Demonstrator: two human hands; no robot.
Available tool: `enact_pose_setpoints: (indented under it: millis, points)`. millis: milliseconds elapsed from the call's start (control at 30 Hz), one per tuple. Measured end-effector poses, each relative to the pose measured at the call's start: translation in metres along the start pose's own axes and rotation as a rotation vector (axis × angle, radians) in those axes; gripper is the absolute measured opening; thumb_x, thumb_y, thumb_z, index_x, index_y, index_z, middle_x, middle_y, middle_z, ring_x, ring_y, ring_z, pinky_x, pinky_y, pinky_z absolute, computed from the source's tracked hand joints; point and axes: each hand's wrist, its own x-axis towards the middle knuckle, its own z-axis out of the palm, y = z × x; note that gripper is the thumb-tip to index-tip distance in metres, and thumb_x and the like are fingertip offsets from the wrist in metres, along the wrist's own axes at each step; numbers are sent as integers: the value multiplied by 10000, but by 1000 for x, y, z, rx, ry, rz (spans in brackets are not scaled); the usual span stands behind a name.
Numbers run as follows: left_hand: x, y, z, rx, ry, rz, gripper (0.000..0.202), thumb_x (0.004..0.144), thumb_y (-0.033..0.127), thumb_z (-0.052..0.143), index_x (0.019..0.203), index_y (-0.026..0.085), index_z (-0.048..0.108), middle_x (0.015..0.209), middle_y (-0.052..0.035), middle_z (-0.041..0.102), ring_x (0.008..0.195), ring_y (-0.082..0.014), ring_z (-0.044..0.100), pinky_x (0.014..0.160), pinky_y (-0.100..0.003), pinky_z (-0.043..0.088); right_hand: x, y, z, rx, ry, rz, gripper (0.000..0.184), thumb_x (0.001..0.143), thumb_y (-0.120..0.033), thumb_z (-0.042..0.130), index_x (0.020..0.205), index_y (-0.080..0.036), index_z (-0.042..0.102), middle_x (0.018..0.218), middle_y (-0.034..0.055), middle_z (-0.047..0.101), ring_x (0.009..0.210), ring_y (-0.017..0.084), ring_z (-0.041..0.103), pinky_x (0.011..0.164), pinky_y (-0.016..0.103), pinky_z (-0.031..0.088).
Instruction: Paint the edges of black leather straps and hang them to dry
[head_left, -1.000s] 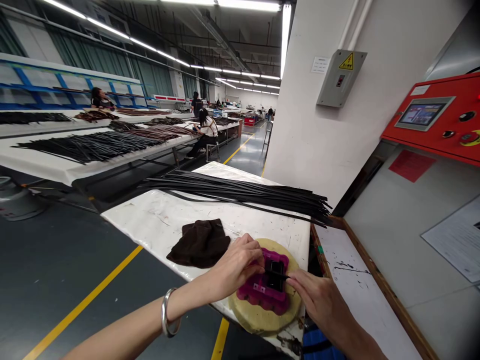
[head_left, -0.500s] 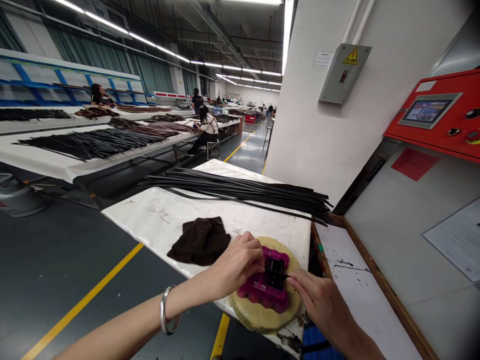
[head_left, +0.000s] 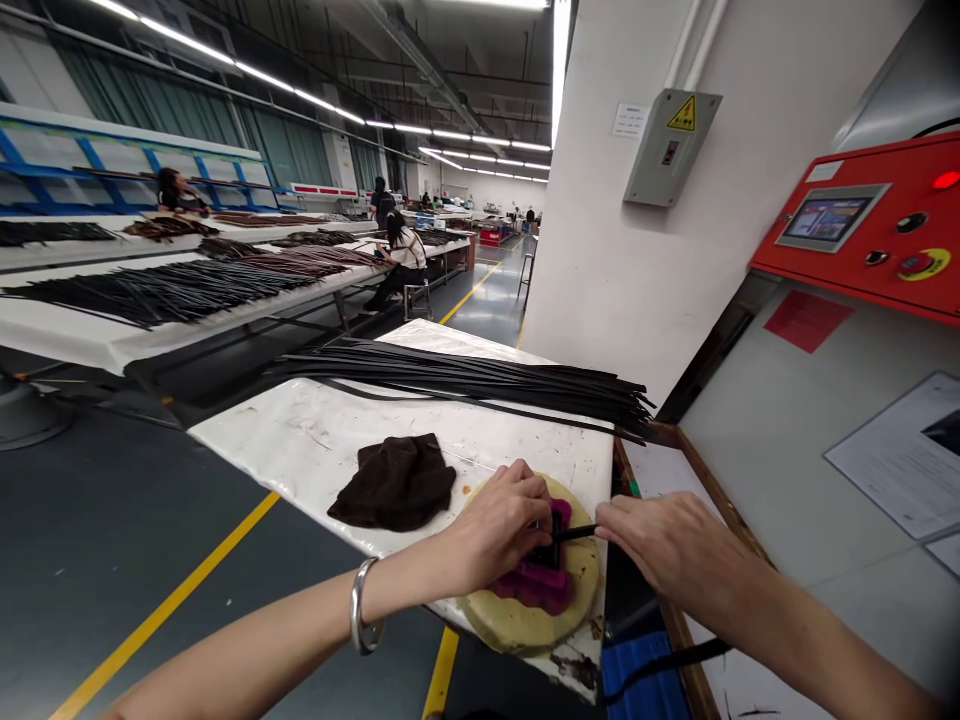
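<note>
While the right hand (head_left: 664, 540) pinches the black strip (head_left: 577, 533) near the rim of the yellow round pad (head_left: 517, 632), the left hand (head_left: 510, 520), its fingers closed on the strip over the magenta tray (head_left: 541, 590), is nearer the tray, and the strip's span runs sideways between the two hands.

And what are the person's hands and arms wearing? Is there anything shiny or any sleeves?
Yes, something shiny! Near the left hand, a smooth, round silver bracelet circles the wrist. The right hand has no bracelet in sight. Neither hand wears a glove, and no sleeves show on the parts we can see.
</note>
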Motion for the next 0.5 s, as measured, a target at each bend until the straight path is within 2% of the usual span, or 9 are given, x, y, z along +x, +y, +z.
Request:
enact_pose_setpoints:
  millis: [100,200,267,333,400,500]
  points:
    - [0,-2,2,5,-7,3,70,901,150,615,841,176,641,954,-56,596,963,-226,454,824,-357,383,10,2,-5,-103,-16,-79,203,856,-36,490,768,-218,478,598,-32,507,436,122,408,495,350,93]
    - [4,-3,12,1,-17,12,49,894,187,637,846,180,633,971,-48,607,975,-229,457,830,-364,371,17,0,-2,-155,-39,-111,262,713,40,482,760,-218,483,586,-18,502,446,139,430,489,351,107]
    - [8,-3,20,-3,-8,30,65,877,184,659,829,179,616,961,-31,613,974,-220,459,848,-364,363,19,-1,-1,-160,-41,-109,282,697,58,476,755,-218,493,595,-1,514,470,151,456,489,351,134]
    - [13,-1,26,-12,18,50,90,868,170,673,818,181,599,944,-12,618,963,-205,461,859,-359,354,17,0,-5,-132,-31,-78,266,765,46,471,747,-217,501,599,7,517,483,155,461,491,349,162]
    - [17,1,25,-3,56,65,94,876,177,673,819,186,598,941,-4,622,958,-198,464,845,-357,348,12,3,-14,-35,-41,-6,228,885,-36,463,759,-216,523,633,7,538,493,147,460,496,337,191]
    - [20,3,16,144,206,104,126,889,180,655,778,178,596,921,-18,623,936,-207,463,800,-372,335,4,6,-24,306,-77,273,286,1025,-330,426,802,-220,569,726,1,582,604,144,527,530,294,267]
